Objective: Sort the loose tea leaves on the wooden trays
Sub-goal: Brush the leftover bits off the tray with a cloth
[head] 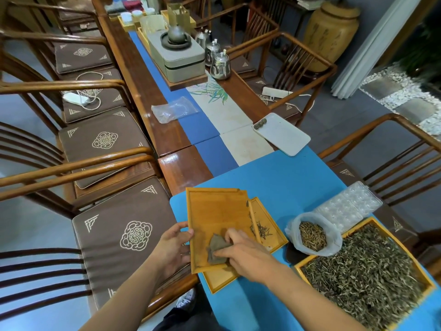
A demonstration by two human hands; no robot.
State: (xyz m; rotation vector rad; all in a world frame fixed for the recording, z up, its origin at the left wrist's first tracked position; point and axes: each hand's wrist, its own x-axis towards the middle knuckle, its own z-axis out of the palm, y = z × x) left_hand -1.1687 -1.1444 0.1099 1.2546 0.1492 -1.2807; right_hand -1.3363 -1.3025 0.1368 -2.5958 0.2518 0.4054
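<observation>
Evidently the left hand (pixel 173 247) grips the upper wooden tray (pixel 218 218) by its stiff rim while the right hand (pixel 243 253) pinches a soft cloth (pixel 216 249) on it, beside light, brittle tea leaves (pixel 261 226).

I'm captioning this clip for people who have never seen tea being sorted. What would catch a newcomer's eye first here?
Probably the two hands at the bottom centre: the left hand steadies a wooden tray while the right hand presses a brown cloth onto it. Next, the big tray of tea leaves at lower right, with a bag of tea beside it on the blue mat.
</observation>
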